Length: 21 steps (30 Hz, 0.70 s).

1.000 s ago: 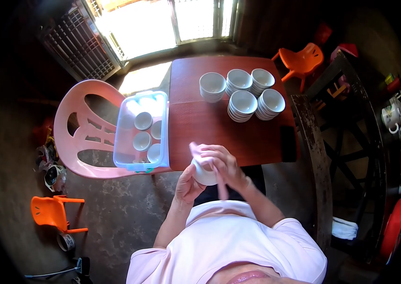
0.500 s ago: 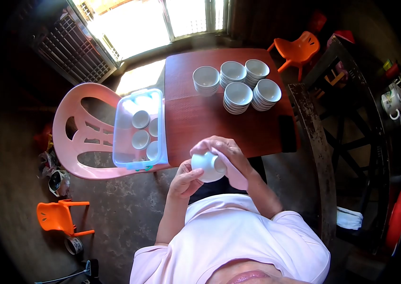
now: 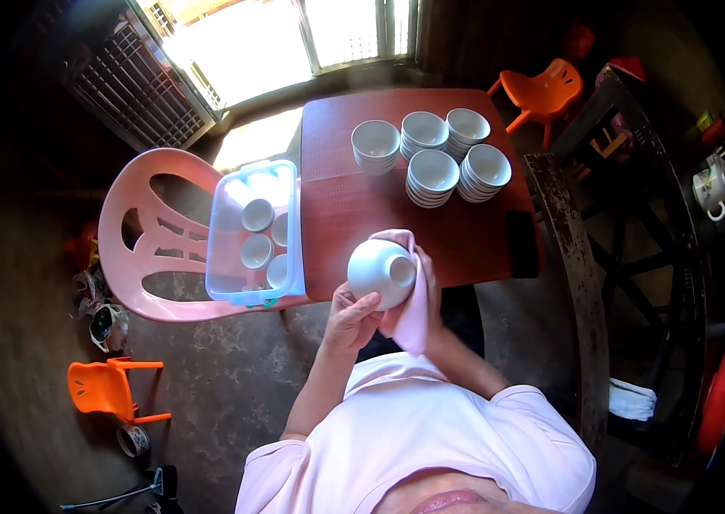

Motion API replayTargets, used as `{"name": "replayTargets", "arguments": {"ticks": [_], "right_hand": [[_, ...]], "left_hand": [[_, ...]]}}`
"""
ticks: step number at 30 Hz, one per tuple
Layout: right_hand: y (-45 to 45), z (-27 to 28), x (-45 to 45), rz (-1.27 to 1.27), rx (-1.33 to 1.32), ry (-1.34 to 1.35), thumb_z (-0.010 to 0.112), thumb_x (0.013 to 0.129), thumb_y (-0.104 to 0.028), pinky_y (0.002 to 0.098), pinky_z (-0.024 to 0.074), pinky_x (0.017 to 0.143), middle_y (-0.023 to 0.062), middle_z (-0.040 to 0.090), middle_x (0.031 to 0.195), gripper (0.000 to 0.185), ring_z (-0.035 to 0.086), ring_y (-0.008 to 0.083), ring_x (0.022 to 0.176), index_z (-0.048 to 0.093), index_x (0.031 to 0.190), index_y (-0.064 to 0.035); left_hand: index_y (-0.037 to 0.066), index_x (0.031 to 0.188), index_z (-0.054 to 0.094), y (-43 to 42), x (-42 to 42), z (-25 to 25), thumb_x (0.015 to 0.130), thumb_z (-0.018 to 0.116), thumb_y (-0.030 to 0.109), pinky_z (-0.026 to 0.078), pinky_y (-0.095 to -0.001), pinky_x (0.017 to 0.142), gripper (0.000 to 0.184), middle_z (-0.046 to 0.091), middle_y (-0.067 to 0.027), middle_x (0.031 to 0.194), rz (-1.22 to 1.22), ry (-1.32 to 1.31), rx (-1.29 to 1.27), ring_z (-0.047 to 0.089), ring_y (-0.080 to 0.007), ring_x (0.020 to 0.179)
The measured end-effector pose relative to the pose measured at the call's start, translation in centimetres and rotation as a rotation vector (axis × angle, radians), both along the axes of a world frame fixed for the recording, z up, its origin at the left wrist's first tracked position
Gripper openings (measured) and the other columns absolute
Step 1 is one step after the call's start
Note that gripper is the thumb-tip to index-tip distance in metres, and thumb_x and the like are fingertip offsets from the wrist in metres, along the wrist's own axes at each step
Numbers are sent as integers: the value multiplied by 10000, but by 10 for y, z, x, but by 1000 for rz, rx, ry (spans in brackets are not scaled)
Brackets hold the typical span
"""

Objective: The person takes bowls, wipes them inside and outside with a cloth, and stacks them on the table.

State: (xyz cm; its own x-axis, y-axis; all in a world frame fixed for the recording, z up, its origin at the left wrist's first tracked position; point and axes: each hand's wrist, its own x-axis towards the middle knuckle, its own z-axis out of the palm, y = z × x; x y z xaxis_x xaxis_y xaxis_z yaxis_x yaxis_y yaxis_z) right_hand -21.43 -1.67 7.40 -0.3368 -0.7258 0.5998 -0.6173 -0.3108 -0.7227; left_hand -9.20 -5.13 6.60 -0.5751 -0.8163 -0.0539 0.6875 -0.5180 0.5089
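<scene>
A white bowl [image 3: 372, 270] is tilted on its side above the table's near edge, its foot ring facing right. My left hand [image 3: 352, 319] grips its lower left rim, thumb on the outside. My right hand [image 3: 429, 295] is closed on a pink cloth [image 3: 415, 317], which lies against the bowl's right side and hangs down; most of those fingers are hidden behind cloth and bowl. Several stacks of white bowls [image 3: 432, 171] stand at the far right of the reddish-brown table [image 3: 337, 214]. Left of it, a clear plastic bin [image 3: 225, 278] holds several small white bowls [image 3: 257, 252].
The bin rests on a pink plastic chair [image 3: 122, 248]. An orange child's chair [image 3: 105, 390] stands on the floor at lower left, another orange chair [image 3: 542, 92] beyond the table. A dark wooden bench [image 3: 572, 283] runs along the right side. Light comes through an open doorway [image 3: 251, 51].
The bowl has come up and its foot has turned more toward me. My right hand has slid from over the top down behind the bowl's right side, with the cloth.
</scene>
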Motion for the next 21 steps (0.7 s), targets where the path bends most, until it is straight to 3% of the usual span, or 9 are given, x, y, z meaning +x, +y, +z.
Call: {"name": "replayTargets", "arguments": {"ticks": [1, 3, 7, 8, 9, 12, 14, 16, 21], "right_hand": [[2, -34, 3, 11, 79, -110, 691, 782, -331, 406, 472, 863, 188, 519, 1182, 727, 560, 327, 1078, 342, 1333, -12], [-1, -56, -15, 183, 124, -112, 693, 790, -358, 397, 479, 846, 175, 535, 1146, 681, 575, 309, 1033, 391, 1293, -10], [-32, 10, -56, 941, 318, -562, 639, 884, -296, 289, 485, 716, 81, 622, 946, 314, 604, 175, 817, 616, 1059, -35], [-37, 3, -67, 1100, 816, -821, 667, 862, -301, 275, 484, 719, 67, 630, 910, 313, 604, 151, 822, 639, 1016, -30], [-36, 15, -67, 1139, 817, -711, 651, 873, -260, 254, 481, 705, 70, 641, 871, 242, 607, 126, 779, 679, 950, -32], [-29, 18, -62, 1044, 636, -883, 636, 878, -239, 261, 483, 702, 64, 641, 882, 232, 615, 145, 787, 678, 965, -28], [-12, 23, -44, 772, 24, -432, 551, 916, -250, 332, 484, 824, 110, 592, 1096, 376, 596, 237, 973, 532, 1226, -38], [9, 1, -9, 113, 53, -96, 511, 938, -328, 374, 448, 919, 138, 523, 1211, 411, 540, 262, 1110, 462, 1231, -44], [-15, 8, -35, 598, 68, -585, 424, 962, -306, 317, 461, 869, 106, 578, 1094, 367, 575, 185, 952, 539, 1163, -21]], "left_hand": [[-23, 1074, 612, 1, -1, -7, 839, 680, 46, 519, -322, 857, 254, 661, -105, 998, -2, -46, -24, 640, -175, 944], [-17, 1044, 621, 5, -1, -11, 850, 674, 58, 519, -316, 833, 215, 661, -97, 974, -20, -93, -54, 637, -160, 918], [-17, 1082, 614, 21, 11, -19, 843, 676, 49, 498, -304, 867, 256, 651, -83, 995, -258, -18, 25, 629, -154, 937], [-19, 1086, 612, 25, 12, -23, 840, 677, 45, 496, -301, 866, 263, 649, -82, 1005, -327, -19, 27, 627, -153, 943], [-16, 1089, 608, 27, 8, -11, 833, 684, 44, 494, -298, 851, 274, 643, -84, 1019, -324, -53, 15, 622, -144, 937], [-8, 1108, 601, 19, 9, -6, 834, 685, 43, 494, -300, 855, 291, 638, -83, 1029, -292, -12, -44, 619, -145, 945], [-12, 1110, 601, 13, 8, 6, 838, 681, 37, 492, -300, 881, 287, 638, -86, 1032, -194, -4, -15, 614, -145, 955], [-32, 1134, 579, 11, -2, 0, 816, 678, -7, 505, -341, 894, 335, 646, -115, 1057, -44, -21, -29, 636, -188, 973], [-37, 1109, 594, 5, -2, 1, 827, 684, 29, 502, -330, 901, 303, 645, -115, 1056, -125, -218, -93, 633, -185, 970]]}}
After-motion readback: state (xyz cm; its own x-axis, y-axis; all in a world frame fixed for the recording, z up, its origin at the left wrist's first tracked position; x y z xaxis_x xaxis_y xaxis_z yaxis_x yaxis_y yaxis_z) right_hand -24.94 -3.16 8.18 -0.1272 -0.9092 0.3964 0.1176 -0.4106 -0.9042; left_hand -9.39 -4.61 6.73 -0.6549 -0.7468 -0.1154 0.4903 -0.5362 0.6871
